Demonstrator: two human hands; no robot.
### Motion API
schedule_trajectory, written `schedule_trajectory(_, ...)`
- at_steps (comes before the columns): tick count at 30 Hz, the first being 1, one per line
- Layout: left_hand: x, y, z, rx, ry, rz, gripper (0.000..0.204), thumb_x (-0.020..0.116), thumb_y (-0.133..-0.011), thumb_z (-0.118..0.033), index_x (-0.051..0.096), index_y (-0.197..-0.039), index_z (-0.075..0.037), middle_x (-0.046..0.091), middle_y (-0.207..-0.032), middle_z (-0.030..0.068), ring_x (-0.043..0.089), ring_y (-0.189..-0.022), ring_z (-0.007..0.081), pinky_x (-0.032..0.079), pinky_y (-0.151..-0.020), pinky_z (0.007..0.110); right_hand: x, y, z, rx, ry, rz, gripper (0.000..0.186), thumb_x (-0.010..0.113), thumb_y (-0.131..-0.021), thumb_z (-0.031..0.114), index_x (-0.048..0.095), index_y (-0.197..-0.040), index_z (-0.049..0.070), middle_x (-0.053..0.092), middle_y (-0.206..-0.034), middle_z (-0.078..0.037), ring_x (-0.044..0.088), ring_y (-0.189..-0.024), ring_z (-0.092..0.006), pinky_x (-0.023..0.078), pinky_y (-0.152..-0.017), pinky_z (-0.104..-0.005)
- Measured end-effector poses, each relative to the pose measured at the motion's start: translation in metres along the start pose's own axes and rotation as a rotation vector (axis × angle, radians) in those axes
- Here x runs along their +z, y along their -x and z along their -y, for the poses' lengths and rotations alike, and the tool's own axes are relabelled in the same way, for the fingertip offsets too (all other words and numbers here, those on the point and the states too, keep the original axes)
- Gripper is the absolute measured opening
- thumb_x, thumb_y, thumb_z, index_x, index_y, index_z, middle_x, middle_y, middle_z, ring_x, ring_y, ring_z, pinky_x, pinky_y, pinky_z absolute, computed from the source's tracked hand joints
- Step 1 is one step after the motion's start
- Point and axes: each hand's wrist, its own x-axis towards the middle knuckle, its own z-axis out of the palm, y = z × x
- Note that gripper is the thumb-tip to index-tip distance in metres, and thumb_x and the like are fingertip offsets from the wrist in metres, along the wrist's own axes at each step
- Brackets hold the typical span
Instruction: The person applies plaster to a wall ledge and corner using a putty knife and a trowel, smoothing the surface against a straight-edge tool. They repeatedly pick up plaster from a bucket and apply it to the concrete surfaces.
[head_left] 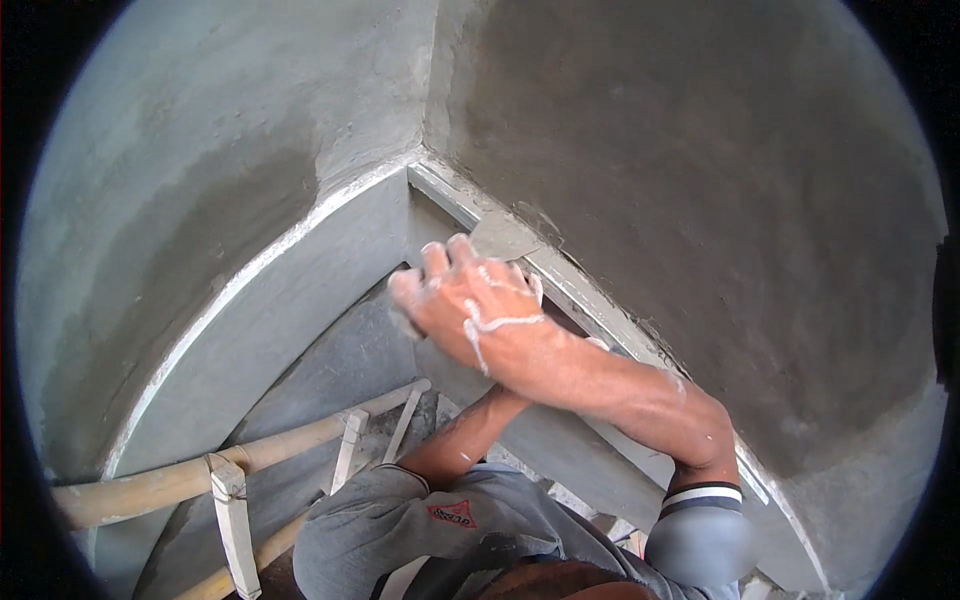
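My right hand [475, 305], streaked with wet white material, is curled over a grey trowel [505, 235], its handle hidden under my fingers. The flat blade lies across a straight metal strip [440, 190] on the edge of a plastered ledge. My left forearm [460, 440] passes beneath my right one; my left hand is mostly hidden there, with whitish fingertips [596, 343] showing by the strip, and what it holds is out of sight.
Grey plastered walls [220, 90] meet at a corner above the ledge, the right one [700, 200] darker. At lower left are bamboo poles [150, 487] with pale wooden rungs [235, 530] tied across them.
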Motion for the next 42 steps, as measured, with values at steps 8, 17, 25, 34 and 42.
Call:
schedule_trajectory(8,-0.001,-0.007,0.021,0.727,1.018,-0.157,0.12,0.071,-0.072,-0.06,-0.005,-0.145,-0.002,-0.009,-0.147,0.0356,-0.001,-0.138,0.0509,0.014,-0.113,0.056,-0.016,0.006,0.008,-0.077,-0.137,-0.191,0.012,0.058,-0.08,0.011,0.054,-0.087,0.002,0.056,-0.082,-0.017,0.061,-0.081,-0.0285,0.056,-0.056,-0.0369)
schedule_trajectory(17,-0.038,-0.012,0.012,0.739,0.964,-0.158,0.113,0.067,-0.076,-0.056,-0.005,-0.145,-0.002,-0.01,-0.148,0.0335,-0.002,-0.139,0.0478,0.012,-0.114,0.054,-0.003,0.003,0.015,-0.11,-0.141,-0.12,0.012,0.055,-0.084,0.011,0.053,-0.092,0.003,0.056,-0.085,-0.018,0.06,-0.081,-0.03,0.057,-0.057,-0.0373)
schedule_trajectory(25,-0.047,-0.011,0.004,0.733,0.945,-0.167,0.107,0.064,-0.08,-0.052,-0.004,-0.146,-0.002,-0.01,-0.149,0.0317,-0.003,-0.14,0.0449,0.01,-0.114,0.052,0.007,-0.024,-0.013,-0.049,0.007,-0.189,0.013,0.056,-0.082,0.009,0.054,-0.092,0.0,0.056,-0.085,-0.018,0.06,-0.083,-0.0297,0.057,-0.057,-0.0376)
schedule_trajectory(34,-0.063,-0.012,0.003,0.747,0.918,-0.192,0.101,0.061,-0.085,-0.048,-0.004,-0.146,-0.002,-0.011,-0.15,0.0296,-0.004,-0.141,0.0418,0.009,-0.115,0.05,0.0,-0.023,-0.001,-0.138,-0.188,-0.288,0.008,0.061,-0.075,0.008,0.058,-0.076,0.0,0.059,-0.078,-0.019,0.063,-0.081,-0.0297,0.058,-0.059,-0.0371)
schedule_trajectory(42,-0.063,-0.011,-0.006,0.785,0.916,-0.185,0.095,0.058,-0.089,-0.045,-0.004,-0.147,-0.002,-0.011,-0.151,0.0278,-0.005,-0.142,0.0389,0.007,-0.115,0.049,0.016,-0.034,-0.022,-0.027,-0.046,-0.341,0.008,0.06,-0.077,0.009,0.059,-0.078,0.001,0.059,-0.079,-0.018,0.064,-0.084,-0.0309,0.057,-0.056,-0.0367)
